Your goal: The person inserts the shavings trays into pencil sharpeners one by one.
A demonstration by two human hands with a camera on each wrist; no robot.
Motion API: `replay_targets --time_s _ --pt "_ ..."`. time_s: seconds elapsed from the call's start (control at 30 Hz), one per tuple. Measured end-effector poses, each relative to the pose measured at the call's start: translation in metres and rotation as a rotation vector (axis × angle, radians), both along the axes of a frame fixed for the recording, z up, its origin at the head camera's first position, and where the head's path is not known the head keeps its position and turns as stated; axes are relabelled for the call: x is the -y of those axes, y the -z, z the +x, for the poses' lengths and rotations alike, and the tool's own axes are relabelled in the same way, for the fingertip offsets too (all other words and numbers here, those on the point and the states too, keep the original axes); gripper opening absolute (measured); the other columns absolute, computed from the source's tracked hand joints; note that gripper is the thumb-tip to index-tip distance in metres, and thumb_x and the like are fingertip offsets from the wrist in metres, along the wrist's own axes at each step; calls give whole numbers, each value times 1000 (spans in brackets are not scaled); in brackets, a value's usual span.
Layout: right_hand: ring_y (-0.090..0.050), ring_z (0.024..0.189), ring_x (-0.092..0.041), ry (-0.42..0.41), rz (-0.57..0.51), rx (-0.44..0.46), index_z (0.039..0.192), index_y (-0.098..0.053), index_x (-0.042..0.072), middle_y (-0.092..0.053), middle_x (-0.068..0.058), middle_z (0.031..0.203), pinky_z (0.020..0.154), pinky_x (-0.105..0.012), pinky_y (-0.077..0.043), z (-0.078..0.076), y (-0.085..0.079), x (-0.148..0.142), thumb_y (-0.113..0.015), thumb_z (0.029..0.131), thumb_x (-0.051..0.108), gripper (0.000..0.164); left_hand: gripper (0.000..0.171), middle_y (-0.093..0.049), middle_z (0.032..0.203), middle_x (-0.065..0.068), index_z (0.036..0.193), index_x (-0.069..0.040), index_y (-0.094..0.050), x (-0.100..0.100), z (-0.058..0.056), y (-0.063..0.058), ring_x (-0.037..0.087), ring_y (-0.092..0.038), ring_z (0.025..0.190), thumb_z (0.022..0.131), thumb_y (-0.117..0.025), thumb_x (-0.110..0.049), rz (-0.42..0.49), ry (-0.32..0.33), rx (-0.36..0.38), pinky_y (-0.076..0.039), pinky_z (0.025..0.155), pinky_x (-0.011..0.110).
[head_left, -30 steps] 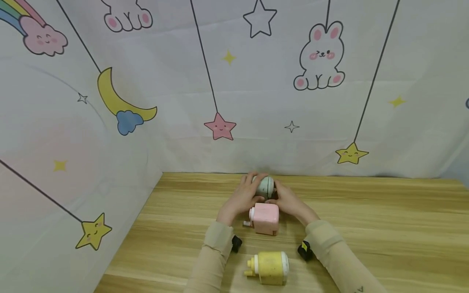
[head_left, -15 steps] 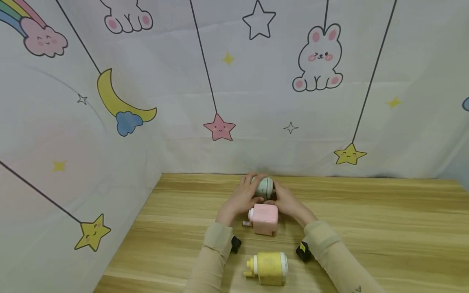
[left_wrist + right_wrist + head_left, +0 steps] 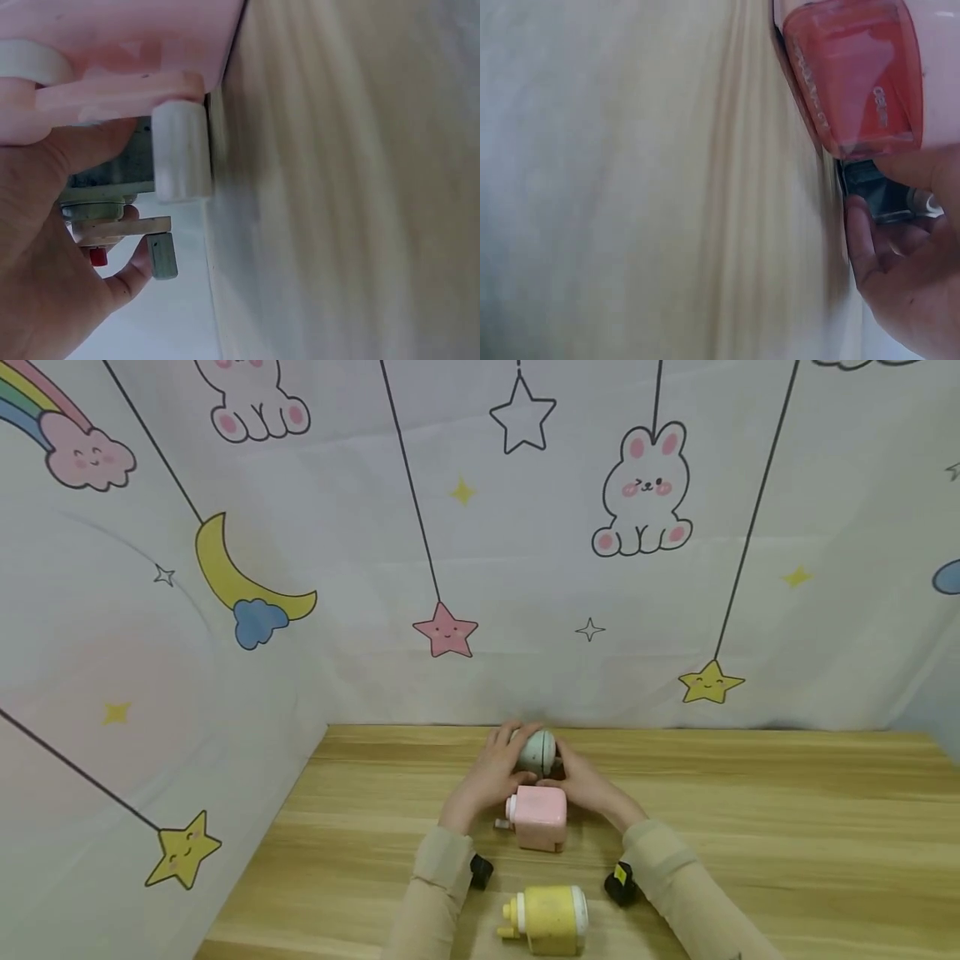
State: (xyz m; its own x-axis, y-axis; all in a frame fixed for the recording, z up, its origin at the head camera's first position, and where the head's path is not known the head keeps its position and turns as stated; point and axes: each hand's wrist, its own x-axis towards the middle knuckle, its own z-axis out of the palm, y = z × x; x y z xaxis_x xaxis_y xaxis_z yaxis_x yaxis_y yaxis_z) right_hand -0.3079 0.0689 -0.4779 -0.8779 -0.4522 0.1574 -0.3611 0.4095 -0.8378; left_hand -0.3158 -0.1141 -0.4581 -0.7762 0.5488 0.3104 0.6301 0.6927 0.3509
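A pale green crank pencil sharpener (image 3: 536, 753) stands at the back of the table, between both hands. My left hand (image 3: 491, 774) grips its left side, fingers over the top and thumb near the front. In the left wrist view its crank (image 3: 124, 229) shows between thumb and fingers. From the right, my right hand (image 3: 588, 781) holds the same sharpener; the right wrist view shows thumb and fingers about its dark lower end (image 3: 885, 195). Just in front sits a pink crank sharpener (image 3: 542, 818), its crank pointing left, partly covering the hands' thumbs.
Nearer the front lies a yellow crank sharpener (image 3: 553, 920) with a white right end. Black wrist cameras (image 3: 621, 883) hang by both sleeves. A printed cloth backdrop (image 3: 525, 685) rises behind the wooden table (image 3: 787, 827) and along its left side.
The whole head view has shifted slightly downward and left in the frame. Both hands stay on the pale green sharpener, and the pink and yellow ones keep their places.
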Motion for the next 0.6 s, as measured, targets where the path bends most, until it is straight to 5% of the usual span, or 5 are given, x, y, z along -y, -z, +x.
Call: replay_targets --time_s 0.27,0.43,0.6 --pt "-50 101 -34 -31 -8 -21 137 -25 -2 -43 -29 128 81 -52 -48 8 -12 -5 -59 83 3 64 86 -29 141 16 145 -28 -14 4 1 -4 32 -25 124 79 -68 -15 22 29 21 -40 92 55" --pt "-53 83 -26 -36 19 -35 137 -28 0 -43 -29 129 69 -43 -49 6 0 -14 -58 83 2 61 84 -20 147 17 145 -26 -14 10 2 -2 36 -21 126 80 -66 -18 22 27 11 -41 90 57" --pt "-52 87 -28 7 87 -62 131 -37 -3 -49 -29 123 72 -46 -48 11 5 -25 -58 85 8 52 83 -18 149 14 145 -26 -14 18 7 -4 37 -16 129 81 -66 -18 -10 -15 -19 -34 93 63"
